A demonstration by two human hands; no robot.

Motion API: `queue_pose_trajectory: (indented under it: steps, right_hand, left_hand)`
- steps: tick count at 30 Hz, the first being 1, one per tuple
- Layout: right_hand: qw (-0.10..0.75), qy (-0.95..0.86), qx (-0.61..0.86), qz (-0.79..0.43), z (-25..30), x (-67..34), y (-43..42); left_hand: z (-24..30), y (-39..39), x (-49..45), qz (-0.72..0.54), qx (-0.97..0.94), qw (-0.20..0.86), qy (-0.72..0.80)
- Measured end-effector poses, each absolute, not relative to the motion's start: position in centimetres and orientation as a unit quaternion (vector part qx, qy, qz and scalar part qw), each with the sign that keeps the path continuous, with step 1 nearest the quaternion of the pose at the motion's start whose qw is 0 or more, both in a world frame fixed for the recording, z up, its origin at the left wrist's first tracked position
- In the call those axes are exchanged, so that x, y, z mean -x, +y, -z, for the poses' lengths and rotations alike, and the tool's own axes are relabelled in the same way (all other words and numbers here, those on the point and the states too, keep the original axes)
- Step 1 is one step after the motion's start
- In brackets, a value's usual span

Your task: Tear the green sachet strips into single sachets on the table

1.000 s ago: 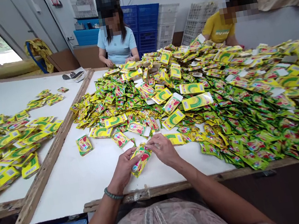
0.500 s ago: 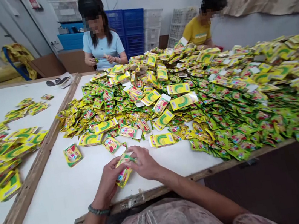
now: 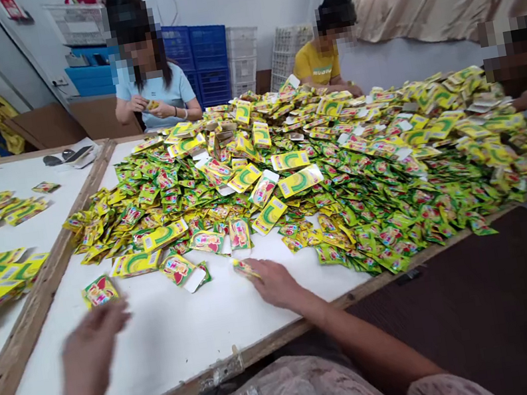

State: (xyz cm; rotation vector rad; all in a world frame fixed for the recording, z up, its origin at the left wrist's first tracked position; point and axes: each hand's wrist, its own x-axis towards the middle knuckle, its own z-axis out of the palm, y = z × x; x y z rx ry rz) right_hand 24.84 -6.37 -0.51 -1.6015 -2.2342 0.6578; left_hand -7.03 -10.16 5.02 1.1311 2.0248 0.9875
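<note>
My right hand (image 3: 272, 283) lies flat on the white table (image 3: 175, 333), fingers stretched out, fingertips on a small yellow-green packet (image 3: 245, 268) at the near edge of a big heap of such packets (image 3: 349, 163). My left hand (image 3: 92, 351), with a green bead bracelet on the wrist, is out to the left above the table and smeared by motion. Its fingers point toward a lone packet (image 3: 100, 291), and I cannot tell whether it holds anything. Larger yellow sachets (image 3: 298, 180) lie on top of the heap.
A wooden frame (image 3: 34, 310) divides this table from a second white table (image 3: 41, 231) at left that carries more packets. A person in a light blue shirt (image 3: 160, 93), one in yellow (image 3: 316, 62) and a hand at right (image 3: 524, 98) work along the far sides. Blue crates (image 3: 201, 53) stand behind.
Both hands held a bundle of packets together in front of me. Now they are apart: the left has swung out to the left, the right rests on the table. The view has turned right.
</note>
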Motion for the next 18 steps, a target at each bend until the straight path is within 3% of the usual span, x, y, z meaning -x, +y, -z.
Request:
queue_pose_trajectory:
  steps: [3, 7, 10, 14, 18]
  right_hand:
    - [0.206, -0.739, 0.522, -0.374, 0.2, -22.5, -7.5]
    - [0.206, -0.736, 0.446, -0.465, -0.6, -23.8, -7.7]
    - [0.156, -0.759, 0.551, -0.31, -0.9, -27.7, -6.2]
    - [0.002, -0.782, 0.621, -0.048, -0.8, -33.2, -2.8]
    - [-0.002, -0.813, 0.581, -0.025, -0.8, -35.2, 0.1]
  left_hand:
    - [-1.2, -9.2, 0.3, -0.276, -0.491, 0.411, 0.716]
    - [1.5, -8.1, -4.8, -0.286, -0.517, 0.459, 0.664]
    - [1.3, -7.5, -6.4, -0.255, -0.567, 0.4, 0.673]
    - [0.1, -8.0, -9.2, -0.174, -0.651, 0.244, 0.697]
    - [-0.2, -8.5, -11.4, -0.1, -0.721, 0.169, 0.664]
